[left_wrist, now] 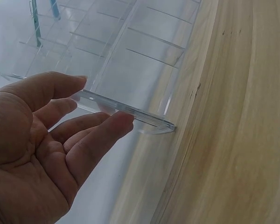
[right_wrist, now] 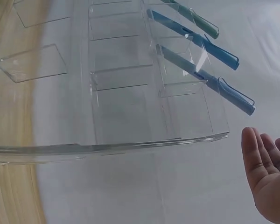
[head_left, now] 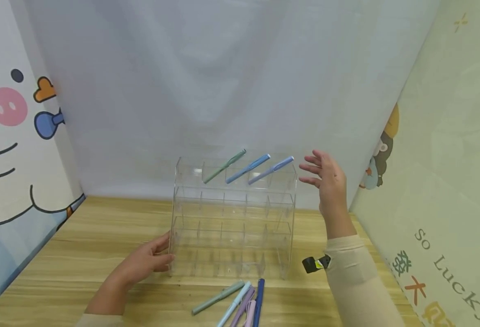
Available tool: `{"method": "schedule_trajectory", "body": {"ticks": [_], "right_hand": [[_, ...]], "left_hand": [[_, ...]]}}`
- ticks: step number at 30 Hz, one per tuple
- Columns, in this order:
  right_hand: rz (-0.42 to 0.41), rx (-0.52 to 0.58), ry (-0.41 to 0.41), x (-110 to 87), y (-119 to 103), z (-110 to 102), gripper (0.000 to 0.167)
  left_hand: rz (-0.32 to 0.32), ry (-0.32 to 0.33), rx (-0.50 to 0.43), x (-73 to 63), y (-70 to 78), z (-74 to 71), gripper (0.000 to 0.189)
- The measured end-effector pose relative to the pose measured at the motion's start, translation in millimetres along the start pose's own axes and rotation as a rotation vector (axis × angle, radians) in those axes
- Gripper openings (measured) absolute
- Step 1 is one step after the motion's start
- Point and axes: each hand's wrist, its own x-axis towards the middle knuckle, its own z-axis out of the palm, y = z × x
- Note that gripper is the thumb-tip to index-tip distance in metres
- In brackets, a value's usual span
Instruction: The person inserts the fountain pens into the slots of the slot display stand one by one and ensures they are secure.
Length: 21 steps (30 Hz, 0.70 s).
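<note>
Backdrop (head_left: 240, 91), pale and softly creased, closes off the rear of my work area. A cream panel (head_left: 440, 136) lettered "so Lucky" bounds my right side, and a white panel (head_left: 2, 154) printed with a cartoon pink snout bounds my left. Wood-grain table (head_left: 88, 245) lies below. Clear rack (head_left: 232, 210) stands upright on it in front of me, with four tiers, each split by thin dividers. My left hand (head_left: 143, 261) grips the edge of the rack's left side wall, low down, thumb and fingers meeting the plastic. My right hand (head_left: 331, 181) is raised beside the rack's upper right corner, fingers extended and apart from it, holding nothing. Three pens sit in the top tier, all tilted with their upper ends to the right: green pen (head_left: 225, 166), blue pen (head_left: 248, 168) and periwinkle pen (head_left: 271, 170), the last nearest my right hand. Exact compartments cannot be confirmed through the clear walls. Five further pens lie on the table before the rack: grey-green pen (head_left: 219, 297), light blue pen (head_left: 234, 303), purple pen (head_left: 243, 306), pink pen (head_left: 250, 313) and dark blue pen (head_left: 259, 302). Smallest item noted: black fitting (head_left: 314, 264) at my right sleeve.
</note>
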Motion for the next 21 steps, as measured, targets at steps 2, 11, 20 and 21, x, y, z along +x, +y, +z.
{"method": "schedule_trajectory", "body": {"ticks": [2,11,20,21], "right_hand": [[-0.006,-0.022,-0.007,-10.6,1,-4,0.054],[-0.086,-0.137,-0.098,-65.5,5,-23,0.046],[-0.156,-0.313,-0.243,-100.1,13,-36,0.039],[-0.151,-0.326,-0.251,-102.8,13,-36,0.038]], "left_hand": [[0.001,-0.001,0.0,0.3,-0.2,-0.2,0.076],[0.0,0.001,-0.001,1.1,0.3,0.0,0.08],[0.01,-0.011,-0.007,0.6,-0.1,0.3,0.079],[0.013,-0.013,-0.008,0.6,0.2,0.1,0.078]]}}
